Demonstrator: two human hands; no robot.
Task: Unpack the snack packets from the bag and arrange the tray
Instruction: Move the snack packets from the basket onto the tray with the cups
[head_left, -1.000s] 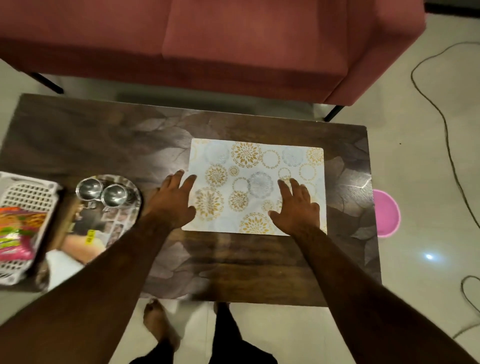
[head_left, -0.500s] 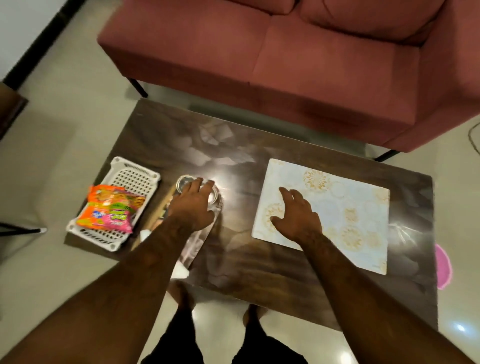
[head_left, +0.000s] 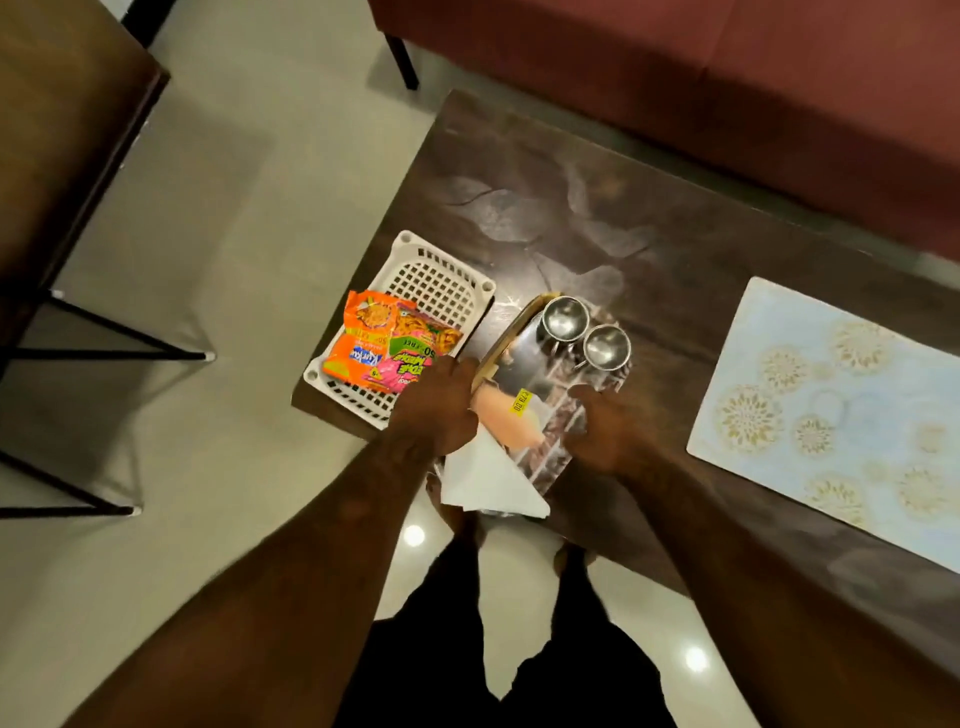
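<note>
Far left, a dark wooden piece of furniture (head_left: 62, 130) on black metal legs stands on the pale floor (head_left: 234, 182). At the left end of the dark surface (head_left: 545, 208) lies a white lattice tray (head_left: 431, 280), its long axis running from near-left to far-right. Two snack packets (head_left: 389, 343), one orange and one pink with green, lie flat side by side over its near half, lengthwise along the tray, their printing upside down from where the person stands.

Just to the right is an oval printed tray (head_left: 530, 374), lying along the same slant. Two steel cups (head_left: 565, 318) sit mouth-up, side by side, at its far end, and a folded white napkin (head_left: 488, 478) covers its near end at the near edge of the surface.

The hands are apart, one at each long side of this printed tray. The left hand (head_left: 441, 405) is against the left rim, over the lattice tray's near corner; the right hand (head_left: 608, 431) is at the right rim with the thumb on top. The fingers are hidden, so I cannot tell whether either hand has closed on it.

Well to the right lies a pale placemat (head_left: 831, 415) with gold medallions, and a red sofa (head_left: 727, 78) stands beyond.
</note>
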